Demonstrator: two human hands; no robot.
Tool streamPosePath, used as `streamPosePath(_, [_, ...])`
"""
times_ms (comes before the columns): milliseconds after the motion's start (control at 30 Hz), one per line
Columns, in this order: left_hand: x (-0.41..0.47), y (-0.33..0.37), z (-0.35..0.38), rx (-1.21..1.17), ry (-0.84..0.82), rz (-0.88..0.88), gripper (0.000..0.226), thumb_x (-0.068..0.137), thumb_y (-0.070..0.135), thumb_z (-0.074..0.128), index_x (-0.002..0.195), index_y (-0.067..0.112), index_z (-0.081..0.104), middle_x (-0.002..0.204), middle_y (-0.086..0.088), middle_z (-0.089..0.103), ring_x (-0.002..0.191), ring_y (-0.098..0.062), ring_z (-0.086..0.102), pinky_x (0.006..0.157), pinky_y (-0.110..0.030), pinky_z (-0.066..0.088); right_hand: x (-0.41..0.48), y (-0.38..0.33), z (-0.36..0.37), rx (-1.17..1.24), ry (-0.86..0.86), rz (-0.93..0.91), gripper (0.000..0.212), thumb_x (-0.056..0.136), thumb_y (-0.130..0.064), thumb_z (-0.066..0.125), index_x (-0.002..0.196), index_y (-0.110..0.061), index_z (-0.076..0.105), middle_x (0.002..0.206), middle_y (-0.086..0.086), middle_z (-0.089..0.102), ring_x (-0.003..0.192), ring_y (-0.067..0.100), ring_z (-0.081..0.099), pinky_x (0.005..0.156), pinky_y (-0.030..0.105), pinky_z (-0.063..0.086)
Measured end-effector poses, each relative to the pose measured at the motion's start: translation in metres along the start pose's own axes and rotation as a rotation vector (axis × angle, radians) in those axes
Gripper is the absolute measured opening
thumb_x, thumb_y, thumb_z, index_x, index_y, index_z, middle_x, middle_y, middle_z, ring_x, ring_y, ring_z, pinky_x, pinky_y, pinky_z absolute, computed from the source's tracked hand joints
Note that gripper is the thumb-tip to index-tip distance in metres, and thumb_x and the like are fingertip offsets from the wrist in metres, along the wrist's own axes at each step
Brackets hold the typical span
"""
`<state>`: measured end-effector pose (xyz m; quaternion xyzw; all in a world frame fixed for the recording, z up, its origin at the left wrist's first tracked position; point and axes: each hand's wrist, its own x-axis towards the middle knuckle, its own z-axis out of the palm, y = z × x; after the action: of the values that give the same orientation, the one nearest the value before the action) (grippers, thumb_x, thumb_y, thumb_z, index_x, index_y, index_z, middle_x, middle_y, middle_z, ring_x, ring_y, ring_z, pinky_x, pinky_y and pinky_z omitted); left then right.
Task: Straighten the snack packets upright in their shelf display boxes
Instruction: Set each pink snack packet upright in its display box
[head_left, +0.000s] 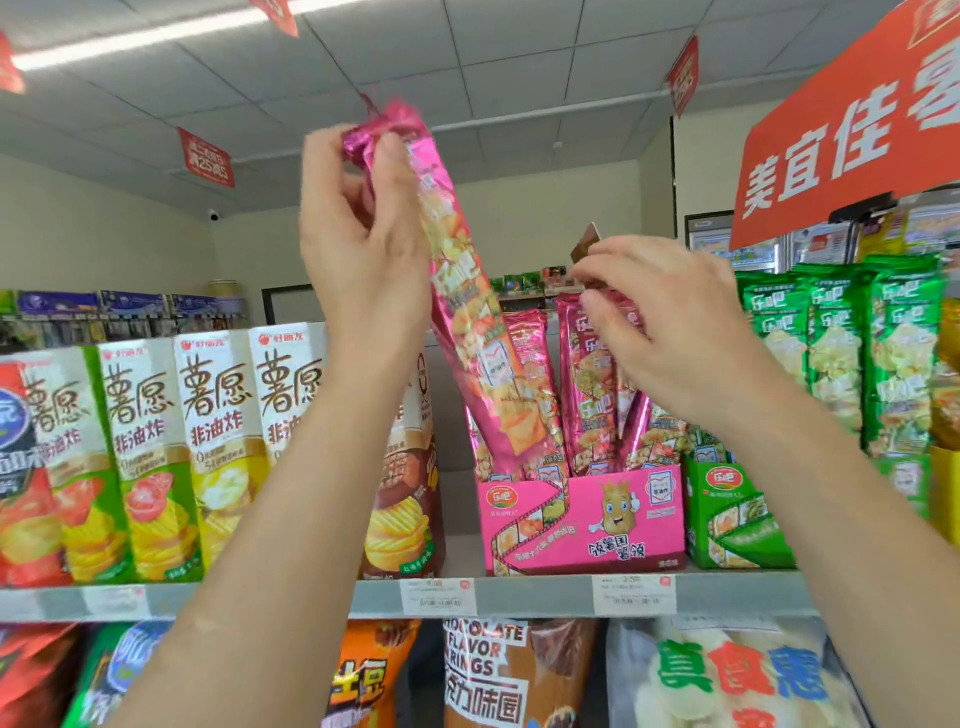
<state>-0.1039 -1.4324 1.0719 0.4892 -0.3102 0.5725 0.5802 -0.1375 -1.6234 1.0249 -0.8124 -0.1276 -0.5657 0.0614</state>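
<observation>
Head view: the left hand (358, 234) grips the crimped top of a long pink packet (467, 312), which leans left with its foot in the pink display box (582, 519). The right hand (670, 322) pinches the tops of the standing packets (587, 415). The likely next move is to swing the leaning packet upright against them.

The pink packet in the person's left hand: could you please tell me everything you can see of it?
The pink packet is a long, narrow pouch of shiny foil-like film, printed with crisp pictures and a logo. Its crimped top is bunched in the left hand, which grips it. It leans left, its lower end down in the pink display box on the shelf, against the neighbouring packets. The top is motion-blurred.
</observation>
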Motion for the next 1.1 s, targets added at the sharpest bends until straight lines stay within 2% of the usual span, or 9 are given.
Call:
streamPosePath(100, [-0.026,0.006,-0.005,-0.030,-0.093,-0.044,0.026,0.101,0.017,0.049,0.078,0.027,0.044,0.062,0.013,0.032,0.055,0.001,0.033,0.055,-0.013,0.028,-0.022,-0.016,-0.005,0.292,0.091,0.090,0.032,0.098,-0.027,0.046,0.123,-0.019,0.064,0.120,-0.006,0.065,0.115,0.011,0.057,0.098,0.038,0.045])
streamPosePath(267, [-0.063,0.008,-0.013,-0.054,-0.131,-0.135,0.015,0.100,0.024,0.049,0.085,0.026,0.051,0.063,0.013,0.038,0.057,0.001,0.037,0.056,-0.014,0.031,-0.078,-0.048,-0.011,0.970,-0.303,0.298,0.062,0.078,-0.076,0.050,0.136,-0.054,0.042,0.128,-0.029,0.058,0.118,-0.010,0.054,0.096,0.019,0.048])
streamPosePath(333, [-0.075,0.008,-0.013,-0.081,-0.124,-0.208,0.020,0.100,0.026,0.049,0.080,0.027,0.047,0.064,0.009,0.038,0.058,-0.004,0.036,0.055,-0.020,0.030,-0.099,-0.058,-0.007,1.018,-0.375,0.297,0.064,0.078,-0.078,0.049,0.137,-0.061,0.032,0.131,-0.037,0.052,0.123,-0.013,0.048,0.097,0.010,0.042])
streamPosePath(467, [-0.094,0.010,-0.015,-0.135,-0.128,-0.331,0.029,0.099,0.026,0.048,0.071,0.025,0.039,0.065,0.007,0.034,0.061,-0.008,0.031,0.057,-0.029,0.028,-0.129,-0.076,0.000,1.149,-0.380,0.430,0.059,0.082,-0.064,0.054,0.137,-0.061,0.033,0.130,-0.017,0.059,0.107,-0.001,0.059,0.090,0.024,0.047])
streamPosePath(567, [-0.106,0.015,-0.015,-0.266,-0.119,-0.537,0.034,0.097,0.025,0.050,0.064,0.026,0.039,0.066,-0.001,0.031,0.066,-0.021,0.027,0.060,-0.042,0.024,-0.149,-0.081,0.001,1.130,-0.328,0.448,0.049,0.080,-0.067,0.055,0.126,-0.073,0.036,0.118,-0.035,0.058,0.104,-0.011,0.055,0.096,0.020,0.044])
streamPosePath(667, [-0.115,0.020,-0.019,-0.441,-0.092,-0.763,0.037,0.099,0.020,0.052,0.064,0.023,0.043,0.066,-0.003,0.033,0.068,-0.022,0.029,0.062,-0.038,0.026,-0.167,-0.085,-0.004,1.030,-0.283,0.436,0.047,0.083,-0.061,0.052,0.117,-0.083,0.027,0.122,-0.053,0.045,0.117,-0.023,0.045,0.092,0.000,0.034])
streamPosePath(867, [-0.137,0.036,-0.025,-0.590,-0.108,-1.035,0.019,0.098,0.021,0.056,0.087,0.009,0.064,0.084,-0.014,0.065,0.079,-0.026,0.063,0.074,-0.043,0.055,-0.199,-0.084,-0.022,1.069,-0.337,0.529,0.052,0.085,-0.060,0.058,0.128,-0.071,0.030,0.115,-0.038,0.059,0.096,-0.005,0.066,0.078,0.013,0.052])
streamPosePath(1033, [-0.153,0.050,-0.023,-0.619,-0.134,-1.134,0.020,0.097,0.025,0.057,0.098,0.009,0.069,0.096,-0.016,0.065,0.077,-0.023,0.065,0.080,-0.045,0.056,-0.220,-0.086,-0.042,1.184,-0.360,0.629,0.049,0.083,-0.052,0.062,0.125,-0.068,0.040,0.114,-0.031,0.063,0.095,-0.005,0.066,0.074,0.014,0.053])
streamPosePath(1100, [-0.158,0.057,-0.023,-0.669,-0.131,-1.148,0.018,0.095,0.027,0.061,0.088,0.014,0.071,0.084,-0.009,0.068,0.067,-0.018,0.066,0.067,-0.038,0.059,-0.226,-0.085,-0.049,1.238,-0.379,0.671,0.045,0.082,-0.054,0.063,0.122,-0.066,0.046,0.102,-0.014,0.071,0.082,0.001,0.068,0.067,0.019,0.055])
